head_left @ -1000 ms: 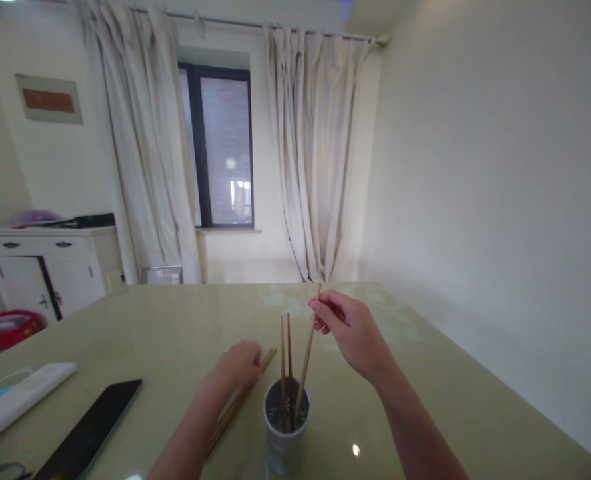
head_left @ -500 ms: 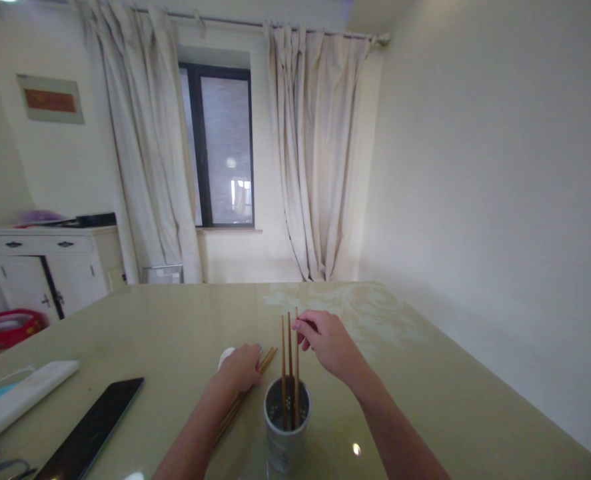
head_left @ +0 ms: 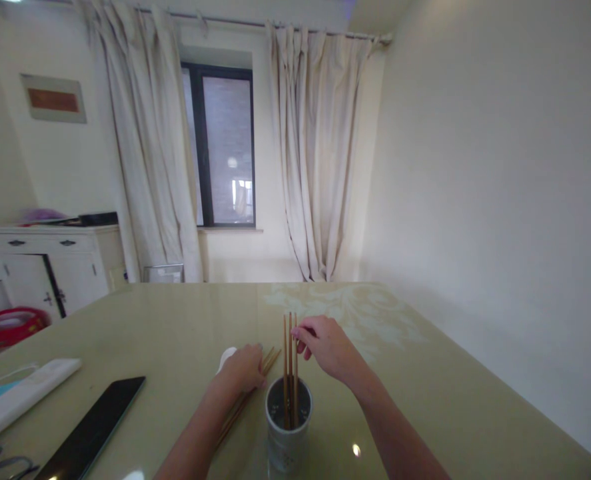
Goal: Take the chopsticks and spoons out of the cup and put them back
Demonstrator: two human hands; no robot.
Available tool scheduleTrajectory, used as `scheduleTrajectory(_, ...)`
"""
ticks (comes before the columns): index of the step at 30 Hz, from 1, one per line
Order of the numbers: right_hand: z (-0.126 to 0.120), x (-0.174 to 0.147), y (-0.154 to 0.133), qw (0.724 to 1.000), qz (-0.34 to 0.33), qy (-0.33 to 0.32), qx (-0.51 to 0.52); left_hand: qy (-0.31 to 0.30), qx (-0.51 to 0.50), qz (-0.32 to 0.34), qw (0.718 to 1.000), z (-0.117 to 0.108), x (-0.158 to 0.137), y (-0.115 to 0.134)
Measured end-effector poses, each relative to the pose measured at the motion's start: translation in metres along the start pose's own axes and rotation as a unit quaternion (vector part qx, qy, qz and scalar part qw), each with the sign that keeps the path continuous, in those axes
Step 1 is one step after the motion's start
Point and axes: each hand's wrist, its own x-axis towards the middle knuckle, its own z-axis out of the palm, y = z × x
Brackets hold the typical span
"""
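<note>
A pale, patterned cylindrical holder stands upright near the table's front, with several wooden chopsticks rising out of it. My right hand, just right of these, pinches the upper part of the rightmost chopstick, whose lower end is inside the holder. To the left, my left hand rests low at the tabletop, its fingers closed on a few loose chopsticks that lie slanted beneath it. A white object peeks out behind that hand; the rest of it is hidden.
On the table's left side lie a dark flat slab like a tablet, a white long object and dark cables or glasses. Beyond are a white cabinet, a red basket and curtains. A wall borders the right.
My right hand has lowered slightly with its chopstick, whose top now sits about level with the others. The left hand has barely moved, while its loose chopsticks have shifted a little.
</note>
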Motion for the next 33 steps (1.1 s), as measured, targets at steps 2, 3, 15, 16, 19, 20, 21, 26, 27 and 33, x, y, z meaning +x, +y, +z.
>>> scheduleTrajectory(2, 0.000, 0.000, 0.000, 1.000, 0.003, -0.002, 0.001, -0.001, -0.003, 0.003, 1.000, -0.001, -0.001, 0.000)
scheduleTrajectory(3, 0.000, -0.001, 0.000, 1.000, 0.005, -0.003, 0.002, -0.001, -0.005, 0.006, 1.000, -0.001, -0.001, 0.001)
scheduleTrajectory(15, -0.014, -0.004, -0.002, 0.998, 0.018, 0.037, -0.036, 0.000, -0.043, 0.055, 0.998, -0.018, -0.012, 0.002)
scheduleTrajectory(16, -0.017, -0.005, -0.004, 0.998, 0.016, 0.055, -0.038, 0.009, -0.047, 0.054, 0.997, -0.025, -0.014, -0.001)
scheduleTrajectory(19, -0.024, -0.008, -0.013, 0.993, -0.010, 0.119, -0.004, 0.086, -0.098, 0.054, 0.990, -0.057, -0.026, -0.007)
scheduleTrajectory(20, -0.025, -0.010, -0.017, 0.990, -0.024, 0.137, 0.020, 0.124, -0.135, 0.065, 0.981, -0.068, -0.033, -0.006)
scheduleTrajectory(21, -0.026, -0.011, -0.021, 0.987, -0.038, 0.150, 0.048, 0.159, -0.180, 0.087, 0.967, -0.080, -0.041, -0.003)
scheduleTrajectory(26, -0.025, -0.021, -0.040, 0.958, -0.101, 0.150, 0.222, 0.179, -0.374, 0.252, 0.874, -0.110, -0.086, 0.038)
scheduleTrajectory(27, -0.026, -0.024, -0.043, 0.949, -0.116, 0.145, 0.255, 0.164, -0.387, 0.277, 0.864, -0.112, -0.092, 0.047)
scheduleTrajectory(33, -0.046, -0.036, -0.050, 0.916, -0.160, 0.195, 0.313, 0.119, -0.398, 0.274, 0.867, -0.105, -0.080, 0.046)
